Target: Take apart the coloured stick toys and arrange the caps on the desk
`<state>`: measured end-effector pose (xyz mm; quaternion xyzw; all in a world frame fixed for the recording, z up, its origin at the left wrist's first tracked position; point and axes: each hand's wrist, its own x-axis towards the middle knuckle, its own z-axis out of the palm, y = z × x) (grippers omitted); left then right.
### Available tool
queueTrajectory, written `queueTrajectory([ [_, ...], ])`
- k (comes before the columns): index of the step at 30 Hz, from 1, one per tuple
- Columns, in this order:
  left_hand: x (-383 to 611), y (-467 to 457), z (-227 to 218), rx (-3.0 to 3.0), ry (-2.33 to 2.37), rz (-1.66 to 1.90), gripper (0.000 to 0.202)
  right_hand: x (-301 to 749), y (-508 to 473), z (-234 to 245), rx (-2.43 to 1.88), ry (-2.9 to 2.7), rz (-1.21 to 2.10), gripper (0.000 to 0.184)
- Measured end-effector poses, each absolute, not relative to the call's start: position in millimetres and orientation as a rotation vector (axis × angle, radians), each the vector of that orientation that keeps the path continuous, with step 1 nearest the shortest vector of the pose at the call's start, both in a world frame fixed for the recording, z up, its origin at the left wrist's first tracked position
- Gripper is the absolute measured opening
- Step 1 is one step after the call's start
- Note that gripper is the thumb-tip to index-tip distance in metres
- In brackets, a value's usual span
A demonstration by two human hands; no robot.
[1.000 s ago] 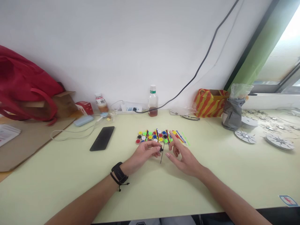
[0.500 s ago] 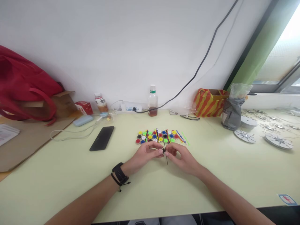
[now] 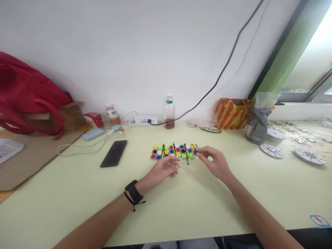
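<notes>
A cluster of small coloured discs [image 3: 168, 151] with thin coloured sticks laid across it sits on the pale green table [image 3: 77, 193], in front of me. My left hand [image 3: 163, 169] rests just below the cluster, fingers loosely curled, nothing visible in them. My right hand [image 3: 214, 162] is at the cluster's right end, thumb and forefinger pinched on a small dark piece [image 3: 196, 153] beside the sticks. A black watch and cord sit on my left wrist [image 3: 133, 193].
A black phone [image 3: 113, 153] lies left of the discs. At the wall stand a bottle [image 3: 169, 112], a power strip [image 3: 142, 120], a small jar [image 3: 112, 113] and a striped bag [image 3: 232, 113]. A red bag [image 3: 26, 97] and cardboard lie left. White paper cut-outs [image 3: 308, 155] lie right.
Both hands held a thin black stick between them. My right hand has now moved right and up to the cluster's end, and my left hand has let go and stays low.
</notes>
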<state>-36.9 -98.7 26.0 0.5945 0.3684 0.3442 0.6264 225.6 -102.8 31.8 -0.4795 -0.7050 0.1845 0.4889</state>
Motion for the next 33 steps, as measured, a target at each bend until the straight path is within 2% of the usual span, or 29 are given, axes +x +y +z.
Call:
queueTrajectory([
  [6, -37.8, -97.3, 24.8, 1.389, 0.845, 0.759, 0.036, 292.7, -78.7, 22.7, -1.547, -1.642, -0.03, 0.022],
  [9, -37.4, -97.9, 26.7, 1.395, 0.861, 0.739, 0.035, 322.3, -76.2, 10.3, -1.851, -1.646, -0.065, 0.015],
  [13, -37.3, -98.5, 28.0, 1.397, 0.865, 0.717, 0.033, 336.0, -76.2, -0.2, -2.063, -1.694, 0.004, 0.015],
  [20, -37.9, -98.2, 24.0, 1.426, 0.842, 0.712, 0.03, 302.7, -71.6, 2.9, -1.731, -1.902, 0.026, 0.023],
  [24, -38.8, -98.2, 23.6, 1.447, 0.848, 0.687, 0.03, 289.0, -72.2, -4.4, -1.719, -2.057, 0.032, 0.027],
  [33, -37.3, -99.2, 28.4, 1.475, 0.866, 0.656, 0.03, 294.1, -64.6, -6.8, -1.702, -2.003, 0.026, 0.008],
])
